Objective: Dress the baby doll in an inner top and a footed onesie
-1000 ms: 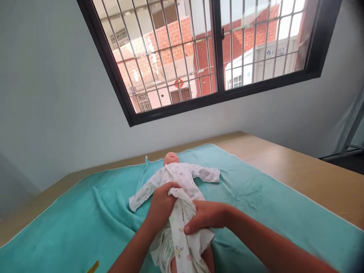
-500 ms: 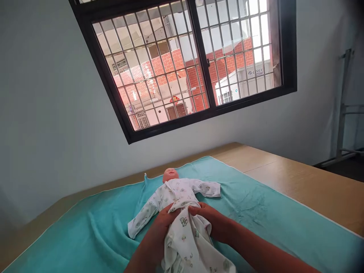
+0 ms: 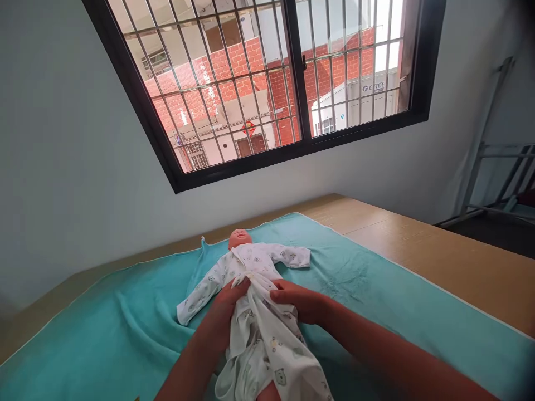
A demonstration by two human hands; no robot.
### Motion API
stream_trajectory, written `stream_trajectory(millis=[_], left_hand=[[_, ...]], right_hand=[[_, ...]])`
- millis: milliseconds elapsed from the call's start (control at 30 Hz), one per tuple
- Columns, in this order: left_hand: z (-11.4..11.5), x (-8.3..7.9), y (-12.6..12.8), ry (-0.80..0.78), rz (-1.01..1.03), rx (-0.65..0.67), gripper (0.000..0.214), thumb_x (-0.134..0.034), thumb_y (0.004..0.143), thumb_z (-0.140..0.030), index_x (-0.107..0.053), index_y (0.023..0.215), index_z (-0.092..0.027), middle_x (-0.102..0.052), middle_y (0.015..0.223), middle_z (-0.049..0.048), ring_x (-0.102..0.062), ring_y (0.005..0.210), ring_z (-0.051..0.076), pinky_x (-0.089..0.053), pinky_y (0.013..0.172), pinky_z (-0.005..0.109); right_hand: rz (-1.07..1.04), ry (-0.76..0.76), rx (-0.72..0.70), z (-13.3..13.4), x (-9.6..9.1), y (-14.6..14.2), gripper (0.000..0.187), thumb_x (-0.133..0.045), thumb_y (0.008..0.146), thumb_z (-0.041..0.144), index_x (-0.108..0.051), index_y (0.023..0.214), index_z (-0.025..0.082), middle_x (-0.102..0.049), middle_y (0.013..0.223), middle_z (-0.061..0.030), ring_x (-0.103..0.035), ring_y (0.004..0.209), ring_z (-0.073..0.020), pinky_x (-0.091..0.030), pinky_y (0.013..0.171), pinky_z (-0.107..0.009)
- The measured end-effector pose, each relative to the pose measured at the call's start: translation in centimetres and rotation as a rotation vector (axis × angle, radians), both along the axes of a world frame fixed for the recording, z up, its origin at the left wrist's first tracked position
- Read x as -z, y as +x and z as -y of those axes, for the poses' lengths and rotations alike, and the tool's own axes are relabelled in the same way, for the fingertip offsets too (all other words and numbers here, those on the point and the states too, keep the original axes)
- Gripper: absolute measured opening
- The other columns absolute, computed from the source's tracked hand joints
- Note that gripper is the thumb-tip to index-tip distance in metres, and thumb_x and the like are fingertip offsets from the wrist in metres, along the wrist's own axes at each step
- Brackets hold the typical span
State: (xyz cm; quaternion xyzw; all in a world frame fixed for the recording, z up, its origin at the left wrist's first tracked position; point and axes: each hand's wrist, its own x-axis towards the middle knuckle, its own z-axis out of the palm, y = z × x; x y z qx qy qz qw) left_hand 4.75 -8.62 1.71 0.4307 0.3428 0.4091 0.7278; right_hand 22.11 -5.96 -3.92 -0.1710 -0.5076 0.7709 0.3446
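Wooden worktop (image 3: 426, 239) by a pale wall (image 3: 83, 167), under a dark-framed, barred window (image 3: 299, 83). Metal stand (image 3: 480, 151) beyond the right edge. Teal cloth (image 3: 125, 356) spread over the worktop, wood bare along the right edge. Doll (image 3: 257, 259) face-up on it, head toward the far edge, arms out. White printed garment (image 3: 271, 342) over doll's lower body, between the hands: left-hand grip (image 3: 228, 298) and right-hand grip (image 3: 298, 301) each pinching its upper part; remainder drapes toward the near edge.
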Motion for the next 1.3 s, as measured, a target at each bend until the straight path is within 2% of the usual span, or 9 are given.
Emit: stream_trajectory(millis=[100,233,400,567,667,833,1000,1167,1300], left_hand=[[0.0,0.0,0.1,0.010,-0.049,0.023,0.058,-0.061,0.083,-0.048,-0.056,0.127,-0.010,-0.071,0.098,0.0157,-0.068,0.088,0.028,-0.051,0.083,0.038],[-0.7,0.6,-0.7,0.125,-0.271,0.045,0.057,-0.063,0.078,-0.057,-0.065,0.115,-0.014,-0.072,0.095,0.0120,-0.066,0.090,0.027,-0.051,0.080,0.035],[-0.9,1.3,-1.8,0.202,-0.427,0.281,0.056,-0.076,0.066,-0.052,-0.070,0.104,-0.012,-0.073,0.089,0.0109,-0.067,0.080,0.025,-0.051,0.072,0.032],[0.1,1.1,-0.9,0.063,-0.143,0.007,0.059,-0.066,0.078,-0.050,-0.060,0.124,-0.013,-0.072,0.098,0.0134,-0.068,0.088,0.027,-0.052,0.082,0.037],[0.1,1.2,-0.5,0.060,-0.122,-0.015,0.060,-0.063,0.079,-0.055,-0.061,0.122,-0.014,-0.072,0.100,0.0138,-0.067,0.094,0.030,-0.050,0.088,0.040],[-0.1,1.2,-1.5,0.244,-0.371,0.156,0.051,-0.063,0.076,-0.059,-0.071,0.108,-0.019,-0.072,0.099,0.0107,-0.062,0.104,0.030,-0.046,0.092,0.037],[-0.4,1.5,-2.4,0.348,-0.468,0.387,0.067,-0.082,0.054,-0.054,-0.070,0.106,-0.013,-0.072,0.093,0.0089,-0.063,0.092,0.030,-0.047,0.080,0.034],[-0.2,1.7,-1.4,0.129,-0.208,0.085,0.052,-0.075,0.068,-0.051,-0.070,0.101,-0.011,-0.073,0.088,0.0125,-0.068,0.087,0.030,-0.050,0.083,0.038],[0.7,1.1,-0.6,-0.005,-0.079,-0.036,0.050,-0.064,0.081,-0.045,-0.063,0.117,-0.011,-0.073,0.089,0.0136,-0.070,0.086,0.029,-0.052,0.084,0.041]], right_hand=[[-0.004,-0.015,-0.014,-0.3,0.3,0.0,0.049,-0.085,0.060,0.036,-0.068,0.099,0.011,-0.069,0.088,-0.0067,-0.064,0.078,-0.0154,-0.049,0.077,-0.029],[-0.154,-0.067,0.107,-0.4,1.1,-0.4,0.042,-0.075,0.075,0.041,-0.067,0.103,0.010,-0.069,0.087,-0.0078,-0.064,0.072,-0.0139,-0.049,0.074,-0.027],[-0.214,-0.047,0.110,-0.1,1.1,-0.9,0.039,-0.069,0.081,0.042,-0.068,0.102,0.009,-0.069,0.084,-0.0087,-0.063,0.070,-0.0138,-0.049,0.070,-0.026],[0.009,0.079,0.074,0.4,0.2,-0.6,0.042,-0.075,0.071,0.046,-0.070,0.093,0.011,-0.068,0.084,-0.0062,-0.062,0.075,-0.0154,-0.048,0.072,-0.027],[0.176,0.147,-0.018,0.5,0.0,-0.4,0.042,-0.084,0.059,0.038,-0.071,0.090,0.014,-0.069,0.086,-0.0045,-0.061,0.078,-0.0180,-0.048,0.072,-0.028],[-0.076,0.062,0.023,0.8,0.2,-0.6,0.043,-0.080,0.065,0.033,-0.069,0.100,0.012,-0.069,0.086,-0.0061,-0.065,0.081,-0.0186,-0.049,0.081,-0.031],[-0.218,0.006,0.040,1.3,0.4,-0.8,0.042,-0.075,0.071,0.033,-0.067,0.105,0.009,-0.069,0.086,-0.0096,-0.065,0.078,-0.0193,-0.050,0.076,-0.030],[-0.237,-0.027,-0.051,1.4,1.2,-1.6,0.050,-0.073,0.074,0.046,-0.064,0.109,0.011,-0.069,0.089,-0.0088,-0.064,0.081,-0.0174,-0.048,0.081,-0.031],[-0.150,-0.026,-0.157,1.1,1.2,-2.1,0.065,-0.084,0.057,0.050,-0.064,0.106,0.012,-0.068,0.085,-0.0052,-0.061,0.070,-0.0127,-0.048,0.072,-0.026]])
